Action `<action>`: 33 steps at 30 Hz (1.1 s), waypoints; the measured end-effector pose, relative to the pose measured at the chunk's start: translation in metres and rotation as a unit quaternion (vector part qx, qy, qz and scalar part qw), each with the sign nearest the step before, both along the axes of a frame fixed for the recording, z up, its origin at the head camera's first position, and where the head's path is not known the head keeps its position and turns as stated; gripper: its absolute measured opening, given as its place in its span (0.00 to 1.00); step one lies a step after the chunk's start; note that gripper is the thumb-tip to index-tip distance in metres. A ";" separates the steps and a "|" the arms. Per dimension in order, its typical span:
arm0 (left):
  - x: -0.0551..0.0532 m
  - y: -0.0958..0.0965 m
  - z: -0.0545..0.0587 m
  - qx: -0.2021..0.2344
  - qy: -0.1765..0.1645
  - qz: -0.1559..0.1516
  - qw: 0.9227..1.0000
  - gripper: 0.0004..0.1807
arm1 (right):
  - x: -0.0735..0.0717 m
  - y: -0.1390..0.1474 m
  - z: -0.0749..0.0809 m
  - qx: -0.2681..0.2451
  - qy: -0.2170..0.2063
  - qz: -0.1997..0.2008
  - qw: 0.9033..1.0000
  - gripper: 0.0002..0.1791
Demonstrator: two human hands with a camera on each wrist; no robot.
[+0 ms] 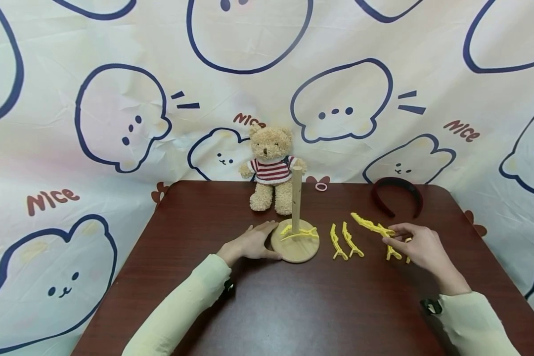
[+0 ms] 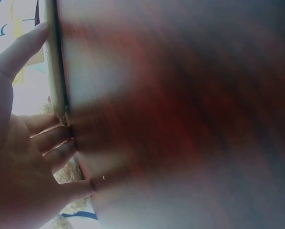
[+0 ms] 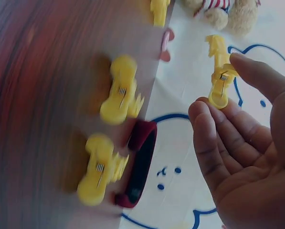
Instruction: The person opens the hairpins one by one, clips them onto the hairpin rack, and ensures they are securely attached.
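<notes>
At three o'clock from the wooden stand (image 1: 296, 198), a hair clip (image 1: 370, 225) is pinched by the right hand (image 1: 420, 247) above the surface (image 1: 267, 306); the stand's edge is touched by the left hand (image 1: 251, 242), fingers spread. Transfer to the stand seems in hand, a carry toward nine o'clock probably being called for. The clip's long axis is slanted, free end toward ten o'clock.
</notes>
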State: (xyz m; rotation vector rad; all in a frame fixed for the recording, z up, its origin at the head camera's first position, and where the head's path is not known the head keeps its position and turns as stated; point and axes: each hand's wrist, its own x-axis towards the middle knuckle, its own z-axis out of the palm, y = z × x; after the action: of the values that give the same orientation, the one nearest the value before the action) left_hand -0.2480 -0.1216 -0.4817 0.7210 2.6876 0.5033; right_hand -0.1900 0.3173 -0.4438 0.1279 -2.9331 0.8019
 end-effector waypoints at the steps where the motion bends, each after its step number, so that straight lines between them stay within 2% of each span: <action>1: 0.000 0.000 0.000 0.003 0.000 0.000 1.000 0.58 | -0.001 -0.003 0.000 -0.004 -0.002 0.005 1.000 0.30; 4: 0.001 0.000 0.001 0.003 -0.001 0.001 1.000 0.58 | -0.004 -0.014 0.001 -0.018 -0.008 0.022 1.000 0.31; 9: 0.001 0.000 0.002 -0.001 0.000 0.003 1.000 0.58 | -0.008 -0.031 0.001 -0.029 -0.006 0.049 0.998 0.26; 23: -0.002 0.000 0.003 0.004 -0.001 -0.001 1.000 0.58 | -0.016 -0.066 0.001 -0.051 0.038 0.123 0.990 0.17; 33: -0.001 -0.001 0.000 -0.001 -0.004 0.001 1.000 0.58 | -0.021 -0.082 -0.002 -0.055 0.027 0.145 0.988 0.12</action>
State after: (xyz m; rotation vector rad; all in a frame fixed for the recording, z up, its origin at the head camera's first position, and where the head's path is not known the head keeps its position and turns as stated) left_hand -0.2487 -0.1226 -0.4821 0.7157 2.6816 0.5011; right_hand -0.2108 0.2353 -0.4457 0.5680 -2.8481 0.9772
